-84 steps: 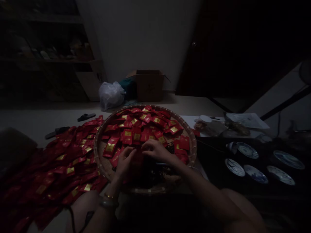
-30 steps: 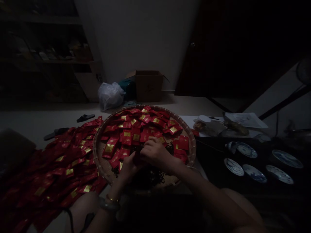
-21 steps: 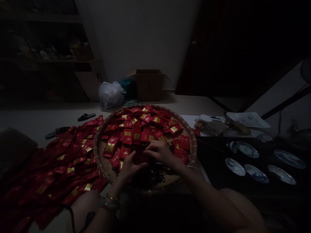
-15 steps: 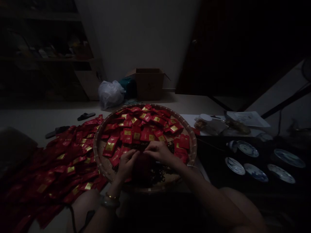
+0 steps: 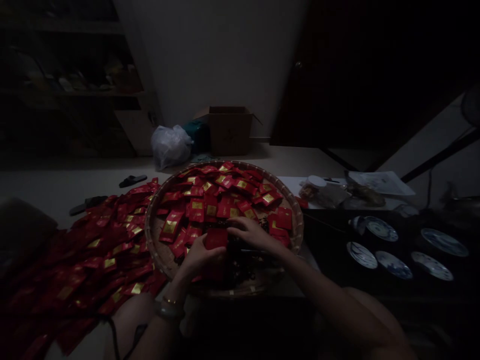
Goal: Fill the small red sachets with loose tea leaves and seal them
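My left hand (image 5: 200, 256) grips a red packet (image 5: 216, 239), thumb across its front, above the near part of a round woven bamboo tray (image 5: 150, 235). My right hand (image 5: 250, 233) is just right of that packet, over loose dark curled pieces (image 5: 242, 270) that look like dried leaves. Its thumb and fingers are bent and a little apart, with nothing visible between them. Several red packets with gold labels (image 5: 197, 205) cover the back and sides of the tray. The dim light hides the near inside of the tray.
A large heap of red packets (image 5: 112, 245) lies on the floor to the left, near dark slippers (image 5: 133, 180). Blue-and-white dishes (image 5: 393, 265) and a lidded jar (image 5: 314, 187) are at the right. Behind are a white plastic bag (image 5: 171, 146) and an open cardboard box (image 5: 230, 132).
Both hands were together at the packet's top edge. Now my left hand holds the packet lower with its front showing, and my right hand has come off to the right.
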The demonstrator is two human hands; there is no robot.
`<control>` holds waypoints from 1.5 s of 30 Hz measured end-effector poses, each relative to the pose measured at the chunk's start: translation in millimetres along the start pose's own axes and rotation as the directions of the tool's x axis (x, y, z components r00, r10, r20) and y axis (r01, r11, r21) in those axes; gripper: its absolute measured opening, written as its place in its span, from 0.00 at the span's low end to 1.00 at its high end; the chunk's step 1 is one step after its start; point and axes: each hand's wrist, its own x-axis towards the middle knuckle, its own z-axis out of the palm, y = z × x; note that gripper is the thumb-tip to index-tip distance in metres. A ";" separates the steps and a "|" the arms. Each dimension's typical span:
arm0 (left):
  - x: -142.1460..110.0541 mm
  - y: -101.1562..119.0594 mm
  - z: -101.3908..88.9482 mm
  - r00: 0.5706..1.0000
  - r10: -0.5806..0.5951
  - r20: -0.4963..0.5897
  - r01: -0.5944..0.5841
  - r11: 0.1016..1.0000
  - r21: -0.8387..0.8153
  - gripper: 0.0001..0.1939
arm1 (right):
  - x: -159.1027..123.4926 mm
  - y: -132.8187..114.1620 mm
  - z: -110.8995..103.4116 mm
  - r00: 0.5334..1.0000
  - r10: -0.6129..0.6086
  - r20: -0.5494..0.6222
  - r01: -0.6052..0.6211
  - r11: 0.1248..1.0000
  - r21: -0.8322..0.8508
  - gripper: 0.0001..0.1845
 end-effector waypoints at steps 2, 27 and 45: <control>0.0 -0.7 0.8 1.000 0.004 -0.012 -0.005 0.999 -0.035 0.24 | -14.7 14.4 -6.5 0.994 0.099 0.050 -0.076 0.935 -0.346 0.28; -4.5 0.8 9.2 0.994 0.062 0.090 -0.079 0.977 0.198 0.16 | -26.0 -5.8 5.3 0.997 -0.076 -0.001 0.076 0.996 -0.042 0.19; -3.3 -1.3 7.4 0.988 0.093 0.121 -0.126 0.945 0.301 0.16 | -25.7 -4.3 1.7 0.997 -0.068 -0.029 0.065 0.993 -0.094 0.21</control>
